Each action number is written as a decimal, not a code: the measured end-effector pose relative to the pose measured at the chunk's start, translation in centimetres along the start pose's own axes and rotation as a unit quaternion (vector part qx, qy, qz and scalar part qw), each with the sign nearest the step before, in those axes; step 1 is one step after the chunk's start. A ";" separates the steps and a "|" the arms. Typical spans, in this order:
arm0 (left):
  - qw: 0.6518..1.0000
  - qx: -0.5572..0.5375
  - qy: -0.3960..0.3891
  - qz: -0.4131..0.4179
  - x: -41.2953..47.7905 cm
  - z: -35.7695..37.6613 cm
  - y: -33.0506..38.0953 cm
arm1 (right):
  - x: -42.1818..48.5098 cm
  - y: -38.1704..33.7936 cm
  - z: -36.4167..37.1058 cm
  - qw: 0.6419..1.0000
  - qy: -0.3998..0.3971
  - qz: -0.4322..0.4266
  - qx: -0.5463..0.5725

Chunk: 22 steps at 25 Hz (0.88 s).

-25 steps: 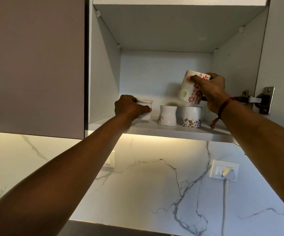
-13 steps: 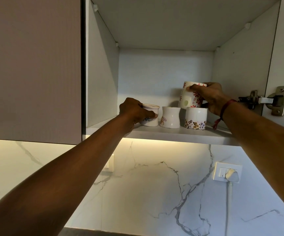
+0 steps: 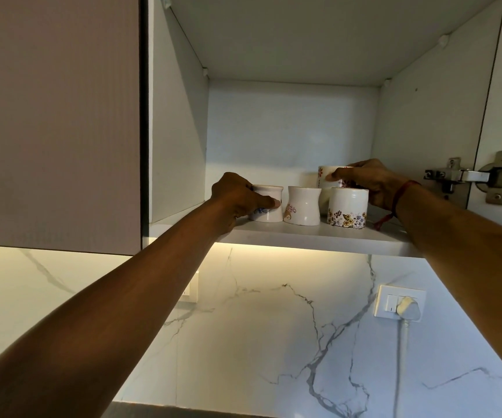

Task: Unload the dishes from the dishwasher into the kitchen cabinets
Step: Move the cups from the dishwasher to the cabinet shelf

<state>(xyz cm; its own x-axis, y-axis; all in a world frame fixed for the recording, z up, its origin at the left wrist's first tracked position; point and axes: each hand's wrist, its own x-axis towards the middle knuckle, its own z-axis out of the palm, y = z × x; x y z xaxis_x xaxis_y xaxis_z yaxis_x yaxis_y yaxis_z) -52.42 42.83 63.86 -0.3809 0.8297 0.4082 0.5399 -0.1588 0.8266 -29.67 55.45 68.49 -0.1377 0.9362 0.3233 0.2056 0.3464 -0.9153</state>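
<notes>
Both arms reach up into an open wall cabinet with a white shelf [image 3: 304, 236]. My left hand [image 3: 237, 200] grips a small white cup with a blue motif [image 3: 269, 211] that stands on the shelf at the left. Beside it stand a white cup with an orange motif [image 3: 302, 206] and a white cup with a flower band [image 3: 347, 208]. My right hand [image 3: 370, 182] holds a mug with red flowers [image 3: 326, 179] by its rim, upright, behind the flower-band cup. Its base is hidden.
A closed cabinet door [image 3: 53, 116] lies to the left. The open door's metal hinge [image 3: 478, 176] sticks out at the right. Below the shelf is a lit marble backsplash with a wall socket and white plug [image 3: 400, 306].
My left hand brought the small cup down onto the shelf beside the others. My right hand lowered the red-flower mug from a raised, tilted pose to upright behind the flower-band cup.
</notes>
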 end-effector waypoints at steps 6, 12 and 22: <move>1.000 0.024 -0.014 0.007 0.2 0.1 0.0 | 0.2 0.3 0.0 0.999 -0.025 0.017 -0.020; 0.997 0.063 -0.026 0.020 0.5 0.3 0.0 | 0.2 0.5 -0.3 0.998 -0.054 0.026 -0.011; 0.999 0.030 -0.041 0.000 0.1 0.2 0.4 | -1.3 -0.2 -0.4 0.997 -0.069 0.034 0.029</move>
<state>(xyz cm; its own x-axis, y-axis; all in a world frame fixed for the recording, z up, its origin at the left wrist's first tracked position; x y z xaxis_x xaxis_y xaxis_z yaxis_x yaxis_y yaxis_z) -52.13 42.93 64.15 -0.3193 0.8711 0.3731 0.5847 -0.1287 0.8010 -29.14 54.14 68.37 -0.2574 0.9392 0.2273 0.1633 0.2741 -0.9477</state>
